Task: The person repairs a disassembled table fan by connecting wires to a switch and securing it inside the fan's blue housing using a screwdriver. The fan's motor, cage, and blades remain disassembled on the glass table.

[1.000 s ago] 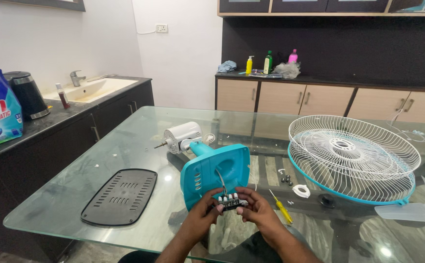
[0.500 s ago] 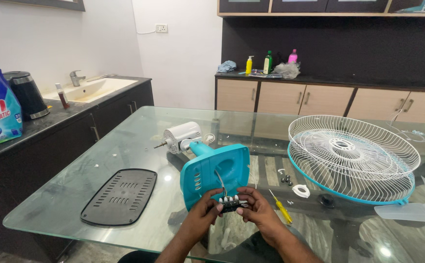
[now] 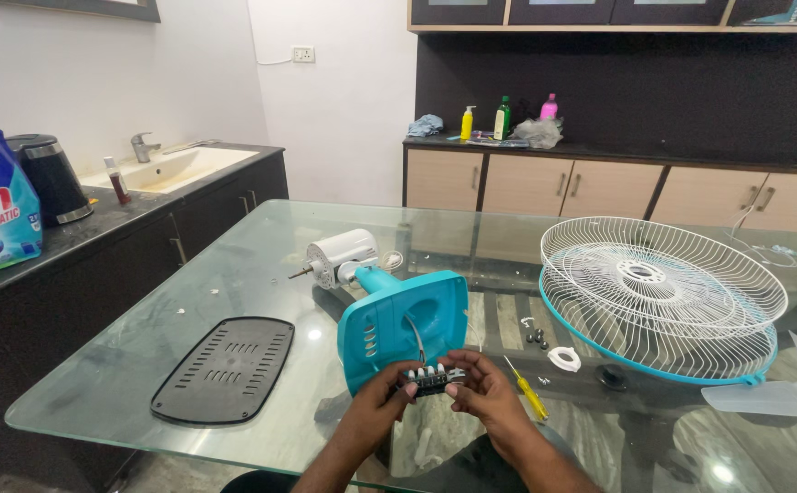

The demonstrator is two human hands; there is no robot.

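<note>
My left hand [image 3: 375, 402] and my right hand [image 3: 487, 394] together hold a small black switch block with white push buttons [image 3: 432, 377], just above the glass table's near edge. A thin wire runs from the block up into the open underside of a teal fan base [image 3: 405, 321] lying on its side right behind my hands. The fan's white motor housing [image 3: 343, 256] with its shaft lies beyond the base.
A black vented base plate [image 3: 226, 368] lies to the left on the glass table [image 3: 134, 365]. At the right sit white wire fan grilles with a teal rim [image 3: 661, 297], a yellow-handled screwdriver [image 3: 528, 391], small screws, a white ring and a translucent blade. A counter with sink and kettle stands at the left.
</note>
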